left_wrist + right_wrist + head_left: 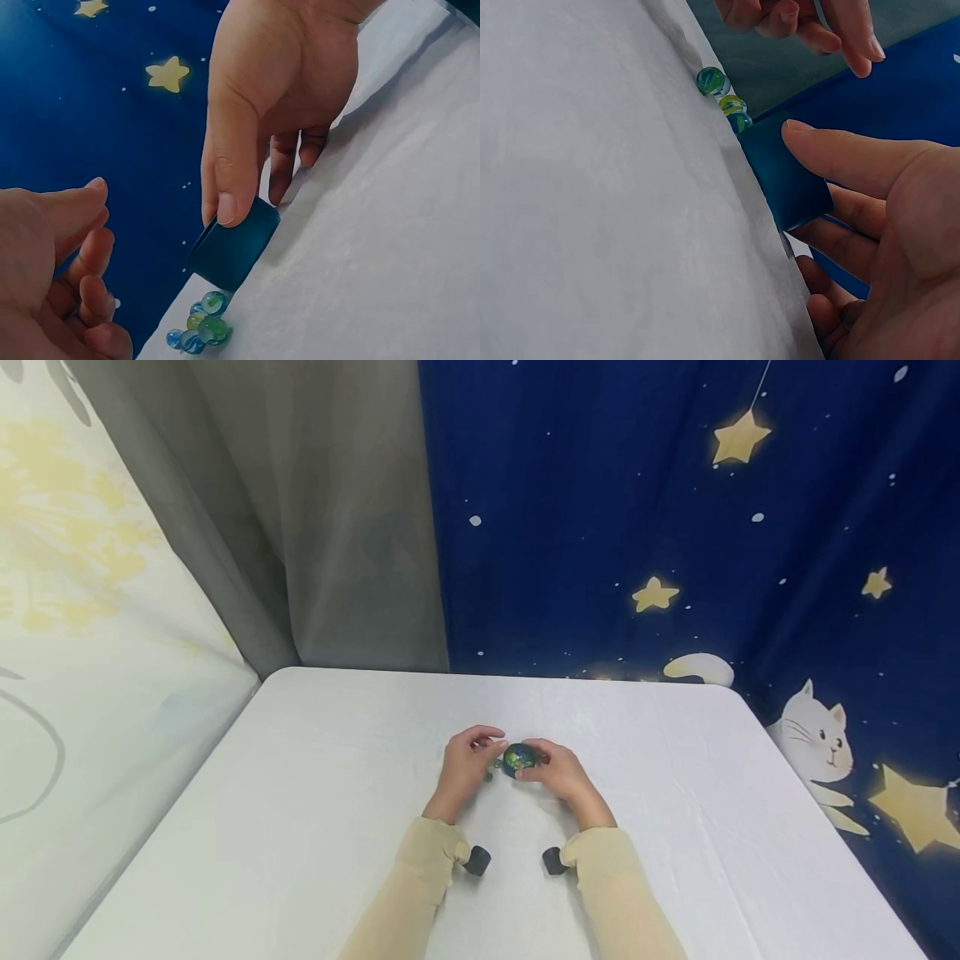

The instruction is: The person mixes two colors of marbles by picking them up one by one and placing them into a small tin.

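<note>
A small round teal container (519, 760) stands on the white table with green, yellow and blue marbles showing inside it. My right hand (557, 768) holds it by the right side, thumb near the front and fingers around the back. Several loose glass marbles (202, 328) with green, blue and yellow swirls lie on the table just left of the container. Over and beside these marbles, my left hand (465, 768) hovers with thumb and index finger apart. In the left wrist view, its other fingers (96, 296) hang loosely curled, with nothing seen between them.
The white table (337, 760) has rounded far corners. Behind it hang a grey curtain (360, 527) and a dark blue one (570, 527) with stars and a cat. A pale patterned cloth (97, 693) hangs along the left. Black wrist pieces (477, 861) stick out from both sleeves.
</note>
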`<state>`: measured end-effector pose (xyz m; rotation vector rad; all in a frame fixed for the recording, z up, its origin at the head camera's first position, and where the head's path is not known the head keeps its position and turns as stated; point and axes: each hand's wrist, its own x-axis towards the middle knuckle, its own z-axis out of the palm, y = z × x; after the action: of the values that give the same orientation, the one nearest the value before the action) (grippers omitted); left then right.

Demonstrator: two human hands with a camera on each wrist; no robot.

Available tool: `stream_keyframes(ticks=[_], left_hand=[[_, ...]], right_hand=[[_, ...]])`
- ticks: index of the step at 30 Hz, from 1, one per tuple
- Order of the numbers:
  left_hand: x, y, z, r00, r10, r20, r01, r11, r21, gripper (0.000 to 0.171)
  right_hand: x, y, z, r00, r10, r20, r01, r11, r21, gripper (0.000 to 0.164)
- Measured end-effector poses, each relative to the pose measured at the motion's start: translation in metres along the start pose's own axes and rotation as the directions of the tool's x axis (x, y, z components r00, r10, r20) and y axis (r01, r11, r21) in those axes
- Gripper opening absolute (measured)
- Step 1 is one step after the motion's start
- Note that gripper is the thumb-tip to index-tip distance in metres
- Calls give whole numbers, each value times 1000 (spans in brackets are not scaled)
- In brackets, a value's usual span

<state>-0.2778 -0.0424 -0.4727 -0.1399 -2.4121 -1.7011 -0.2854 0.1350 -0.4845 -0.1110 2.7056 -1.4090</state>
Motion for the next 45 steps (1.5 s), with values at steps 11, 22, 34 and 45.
stream_keyframes(ticks=[11, 22, 34, 45], left_hand=[[0, -2, -6, 999, -52, 0, 52, 991, 120, 8], [3, -12, -18, 992, -82, 91, 59, 972, 228, 9], [3, -21, -27, 972, -78, 223, 4, 949, 314, 17], [2, -24, -29, 958, -101, 268, 8, 945, 327, 20]], right_hand=[[1, 3, -1, 1000, 6, -1, -6, 1000, 1, 55], [0, 3, 0, 1000, 4, 10, -4, 1000, 2, 56], [0, 2, 0, 1000, 5, 14, -5, 1000, -6, 57], [1, 2, 1, 1000, 0, 11, 0, 1000, -4, 57]])
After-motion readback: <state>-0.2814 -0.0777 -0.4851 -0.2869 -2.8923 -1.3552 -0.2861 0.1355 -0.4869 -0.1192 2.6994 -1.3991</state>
